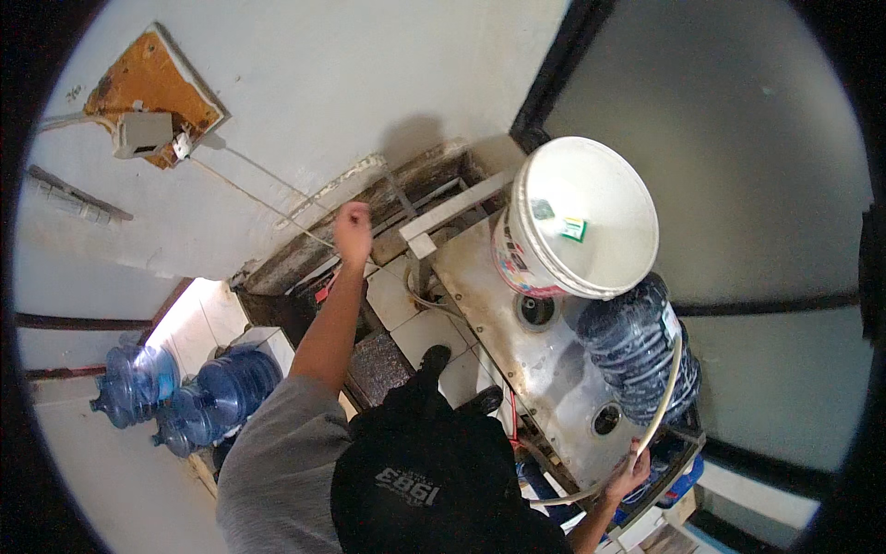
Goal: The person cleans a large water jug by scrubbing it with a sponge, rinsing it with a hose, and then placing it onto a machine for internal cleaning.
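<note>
My right hand [628, 472] grips a pale flexible hose [663, 401] at the lower right, beside the edge of a metal counter [540, 374]. The hose rises from my hand and curves across a large ribbed water jug [626, 346] streaked with white. Whether its end goes into the jug cannot be made out. Over on the left, my left hand [354, 225] is raised near the wall, blurred, its fingers curled and no object visible in it. A white plastic bucket [588, 215] with colored printing stands on the counter by the jug.
Two round holes, one a drain [537, 313], pierce the counter. A power cord [242, 192] runs from a socket box [143, 134] down past my left wrist. Several blue water jugs [228, 388] lie at left. White floor tiles [429, 336] show around my shoes.
</note>
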`<state>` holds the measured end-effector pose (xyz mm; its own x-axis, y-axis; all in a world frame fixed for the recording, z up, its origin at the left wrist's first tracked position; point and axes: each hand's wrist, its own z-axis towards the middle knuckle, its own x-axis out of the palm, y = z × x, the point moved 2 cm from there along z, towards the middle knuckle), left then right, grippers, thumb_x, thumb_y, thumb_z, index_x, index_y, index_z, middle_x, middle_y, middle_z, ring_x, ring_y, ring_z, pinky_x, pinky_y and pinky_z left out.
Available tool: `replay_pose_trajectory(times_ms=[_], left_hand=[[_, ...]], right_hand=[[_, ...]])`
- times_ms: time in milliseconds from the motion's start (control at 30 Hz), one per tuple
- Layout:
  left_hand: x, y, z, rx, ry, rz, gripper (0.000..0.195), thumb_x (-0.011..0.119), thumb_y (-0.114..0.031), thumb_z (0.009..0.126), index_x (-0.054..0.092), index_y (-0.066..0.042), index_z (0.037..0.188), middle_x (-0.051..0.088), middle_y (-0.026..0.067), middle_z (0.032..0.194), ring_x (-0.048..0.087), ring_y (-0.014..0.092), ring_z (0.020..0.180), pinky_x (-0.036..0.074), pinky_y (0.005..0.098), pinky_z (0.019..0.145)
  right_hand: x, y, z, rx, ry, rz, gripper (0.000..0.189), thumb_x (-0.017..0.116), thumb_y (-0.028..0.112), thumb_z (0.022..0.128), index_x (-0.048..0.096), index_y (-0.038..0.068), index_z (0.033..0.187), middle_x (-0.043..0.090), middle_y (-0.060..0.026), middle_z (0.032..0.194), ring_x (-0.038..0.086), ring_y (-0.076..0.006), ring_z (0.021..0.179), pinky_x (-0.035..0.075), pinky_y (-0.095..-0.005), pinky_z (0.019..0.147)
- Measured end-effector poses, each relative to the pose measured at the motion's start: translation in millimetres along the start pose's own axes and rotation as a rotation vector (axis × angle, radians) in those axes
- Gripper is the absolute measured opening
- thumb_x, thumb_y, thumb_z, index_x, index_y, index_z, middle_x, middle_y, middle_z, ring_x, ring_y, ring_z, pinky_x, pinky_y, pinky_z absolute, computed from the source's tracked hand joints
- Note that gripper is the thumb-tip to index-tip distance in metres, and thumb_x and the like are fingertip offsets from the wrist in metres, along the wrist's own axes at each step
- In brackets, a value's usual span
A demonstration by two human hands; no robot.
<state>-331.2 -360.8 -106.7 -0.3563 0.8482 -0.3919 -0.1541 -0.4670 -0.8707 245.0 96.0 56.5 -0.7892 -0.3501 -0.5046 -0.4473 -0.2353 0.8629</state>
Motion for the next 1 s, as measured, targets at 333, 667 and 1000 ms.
replay_pose_trajectory(times_ms=[333, 667, 1000], left_hand=[[157, 118, -38, 0.319, 0.907, 0.539, 0.036, 0.066, -0.025, 0.092, 0.064, -0.007, 0.123, 0.063, 0.0167, 0.128, 0.065, 0.038, 0.113, 0.054, 0.0499, 0.096], [178, 115, -12, 0.347, 1.202, 0.767, 0.021, 0.055, -0.008, 0.101, 0.069, 0.005, 0.11, 0.065, 0.0176, 0.125, 0.07, 0.035, 0.107, 0.062, 0.043, 0.086], [196, 145, -2, -0.259, 0.837, 0.477, 0.039, 0.064, -0.034, 0.1, 0.07, 0.004, 0.109, 0.072, 0.0199, 0.106, 0.071, 0.028, 0.093, 0.057, 0.0402, 0.083]], right_hand=[[69, 54, -41, -0.206, 0.225, -0.289, 0.046, 0.06, 0.042, 0.099, 0.066, -0.004, 0.093, 0.053, -0.0069, 0.072, 0.048, -0.0164, 0.069, 0.036, -0.0343, 0.061], [75, 3, -27, -0.041, 0.327, -0.314, 0.036, 0.065, 0.036, 0.097, 0.062, 0.001, 0.089, 0.041, 0.0047, 0.059, 0.037, -0.0058, 0.051, 0.025, -0.0275, 0.049], [95, 42, -42, 0.059, 0.306, -0.204, 0.034, 0.068, 0.033, 0.097, 0.062, 0.001, 0.086, 0.042, 0.0064, 0.061, 0.035, -0.0044, 0.052, 0.022, -0.0256, 0.049]])
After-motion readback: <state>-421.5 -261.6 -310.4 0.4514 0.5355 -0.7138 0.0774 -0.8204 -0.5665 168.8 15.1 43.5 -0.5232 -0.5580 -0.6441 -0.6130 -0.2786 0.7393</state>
